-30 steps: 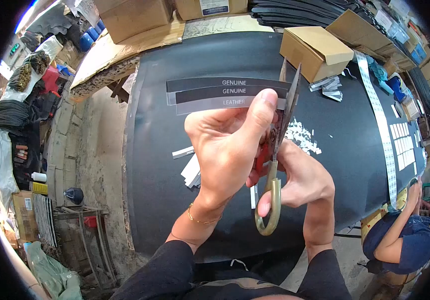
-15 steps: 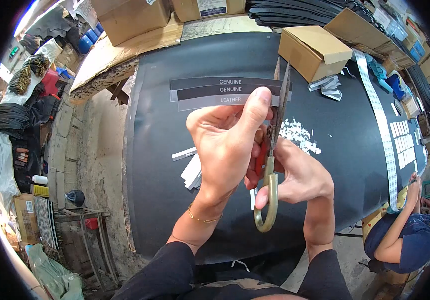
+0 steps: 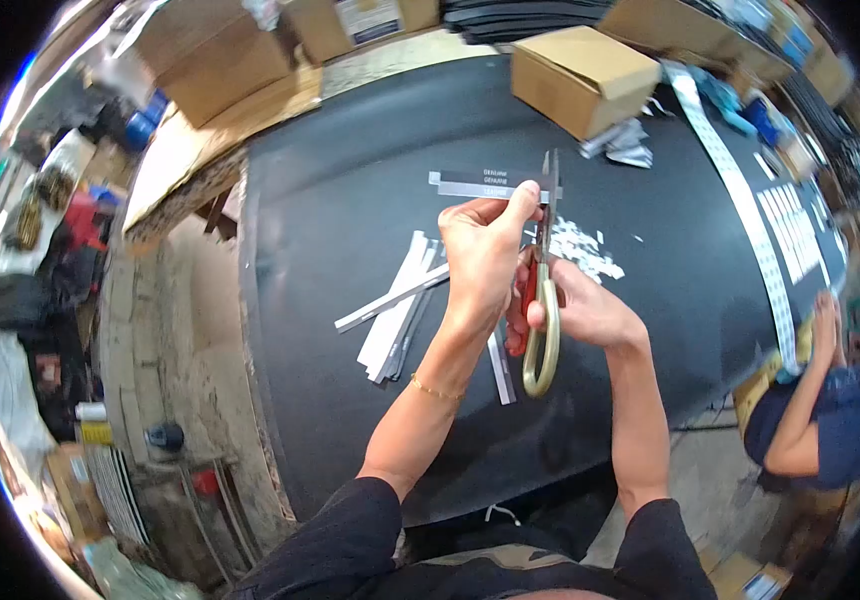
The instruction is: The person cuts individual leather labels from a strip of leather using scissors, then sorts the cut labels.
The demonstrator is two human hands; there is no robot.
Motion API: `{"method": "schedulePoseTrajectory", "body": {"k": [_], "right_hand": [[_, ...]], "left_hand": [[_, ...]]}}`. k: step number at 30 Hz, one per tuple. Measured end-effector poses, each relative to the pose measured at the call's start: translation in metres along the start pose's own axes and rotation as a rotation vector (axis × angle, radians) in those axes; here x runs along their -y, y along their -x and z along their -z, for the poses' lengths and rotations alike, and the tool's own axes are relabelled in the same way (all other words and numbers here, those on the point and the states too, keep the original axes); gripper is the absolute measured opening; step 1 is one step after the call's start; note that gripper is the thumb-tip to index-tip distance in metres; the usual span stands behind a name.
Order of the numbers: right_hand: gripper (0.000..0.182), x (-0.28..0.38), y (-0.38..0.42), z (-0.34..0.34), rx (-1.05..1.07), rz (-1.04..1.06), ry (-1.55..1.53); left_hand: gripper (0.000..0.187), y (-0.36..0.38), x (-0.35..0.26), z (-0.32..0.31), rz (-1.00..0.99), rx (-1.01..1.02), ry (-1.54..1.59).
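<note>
Head view: scissors [image 3: 554,335] upright over the dark table [image 3: 330,440], blades nearly together at the right-hand end of the printed strips [image 3: 470,190]. Left hand [image 3: 480,255] has the strips pinched, thumb on top, no visible gap; right hand [image 3: 595,308] closed round the scissor handles. Loose strips [image 3: 385,335] left of the scissors, white clippings [image 3: 578,250] just right, cardboard box [image 3: 560,95] beyond. Strips look featherlight, bendy, probably slick against each other; best pinched flat near the blades, fingertips clear of the edges.
</note>
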State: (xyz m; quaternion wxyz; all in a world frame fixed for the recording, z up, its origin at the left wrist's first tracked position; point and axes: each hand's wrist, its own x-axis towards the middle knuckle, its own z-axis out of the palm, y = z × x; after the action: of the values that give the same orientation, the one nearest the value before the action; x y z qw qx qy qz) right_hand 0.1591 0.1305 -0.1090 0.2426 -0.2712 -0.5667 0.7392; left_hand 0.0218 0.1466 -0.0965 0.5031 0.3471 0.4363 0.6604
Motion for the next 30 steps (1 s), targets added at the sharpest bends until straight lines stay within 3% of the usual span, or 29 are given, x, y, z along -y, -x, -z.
{"method": "schedulePoseTrajectory", "body": {"k": [2, 8, 23, 26, 27, 29, 30], "right_hand": [[0.035, -0.022, 0.011, 0.017, -0.022, -0.027, -0.077], [0.040, -0.065, 0.022, 0.031, -0.116, -0.086, -0.224], [0.030, -0.060, 0.031, 0.018, -0.170, -0.076, -0.265], [0.041, -0.049, 0.040, 0.008, -0.473, -0.104, -0.024], [0.041, -0.044, 0.042, 0.003, -0.465, -0.108, -0.010], [0.054, -0.029, 0.047, -0.008, -0.694, -0.441, 0.592], [0.058, -0.033, 0.046, -0.008, -0.679, -0.513, 0.740]], "left_hand": [[0.018, -0.004, 0.030, -0.006, 0.087, 0.048, -0.114], [0.024, -0.007, 0.092, -0.012, 0.230, 0.060, 0.009], [0.020, -0.005, 0.088, -0.014, 0.231, 0.079, -0.048], [0.016, -0.012, 0.073, -0.008, 0.084, 0.045, -0.014], [0.016, -0.014, 0.063, -0.006, 0.059, 0.043, -0.023], [0.015, -0.014, 0.045, -0.004, 0.006, 0.059, 0.054], [0.015, -0.011, 0.036, -0.004, 0.000, 0.057, 0.069]]}}
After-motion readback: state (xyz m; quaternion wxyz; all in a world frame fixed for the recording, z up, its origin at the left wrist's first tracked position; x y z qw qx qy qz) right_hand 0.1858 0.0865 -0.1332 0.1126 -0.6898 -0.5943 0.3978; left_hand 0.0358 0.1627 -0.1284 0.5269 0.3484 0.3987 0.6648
